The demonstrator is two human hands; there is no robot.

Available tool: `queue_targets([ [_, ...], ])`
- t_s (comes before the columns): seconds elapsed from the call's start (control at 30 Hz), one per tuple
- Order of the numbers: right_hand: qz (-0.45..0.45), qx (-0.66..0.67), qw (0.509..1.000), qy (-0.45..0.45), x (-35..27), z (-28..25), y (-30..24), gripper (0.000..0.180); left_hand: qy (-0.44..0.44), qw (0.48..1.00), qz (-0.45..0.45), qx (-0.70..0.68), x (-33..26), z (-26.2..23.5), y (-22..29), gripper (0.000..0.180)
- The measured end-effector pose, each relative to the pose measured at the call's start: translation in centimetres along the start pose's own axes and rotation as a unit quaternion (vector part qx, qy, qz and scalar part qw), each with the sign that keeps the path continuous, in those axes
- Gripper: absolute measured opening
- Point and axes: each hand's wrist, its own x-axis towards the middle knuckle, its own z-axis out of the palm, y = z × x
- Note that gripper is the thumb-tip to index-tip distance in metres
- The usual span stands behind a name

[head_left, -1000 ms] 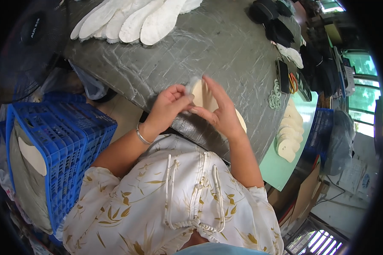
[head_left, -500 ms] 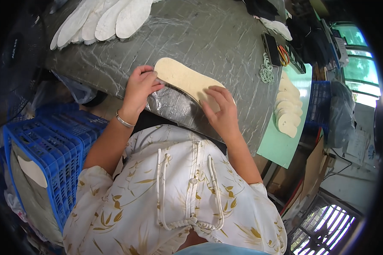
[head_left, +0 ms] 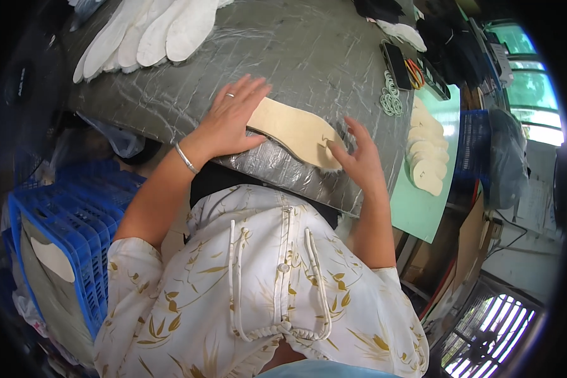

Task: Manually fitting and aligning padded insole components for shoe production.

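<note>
L hand (head_left: 228,120) flat, grip released, pressing tan insole (head_left: 293,129); R hand (head_left: 358,160) open, fingertips on its end.

The tan insole (head_left: 294,130), a second ago held up between both hands, now lies flat on the bench (head_left: 309,57). The left hand (head_left: 230,120) has spread flat over its end; the right hand (head_left: 358,160) fingers press its other end.

No labels, signs or screens can be made out. The nearest to packaging are a crumpled clear plastic bag (head_left: 116,138) hanging under the table edge at centre left, and a bulging grey-green plastic sack (head_left: 507,160) at the right edge, its contents hidden.
</note>
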Motion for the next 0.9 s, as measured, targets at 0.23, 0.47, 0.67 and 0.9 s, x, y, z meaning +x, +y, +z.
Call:
queue_targets([
  [0.23, 0.074, 0.088, 0.993, 0.032, -3.3, 0.2, 3.7, 0.063, -0.134, 0.987, 0.079, 0.034, 3.2, 2.0, 1.0, 0.080],
  [0.47, 0.097, 0.167, 0.981, 0.028, -2.9, 0.6, 4.3, 0.063, -0.107, 0.989, 0.100, -0.008, 3.9, 1.7, 1.9, 0.073],
  [0.67, 0.106, 0.294, 0.950, 0.017, -2.6, -0.3, 4.7, 0.069, 0.037, 0.966, 0.227, 0.119, 2.6, 2.3, 1.8, 0.060],
  [0.9, -0.059, 0.148, 0.984, 0.085, -3.8, 0.0, 2.3, 0.053, 0.021, 0.974, 0.221, 0.048, 1.1, 2.9, 1.1, 0.065],
])
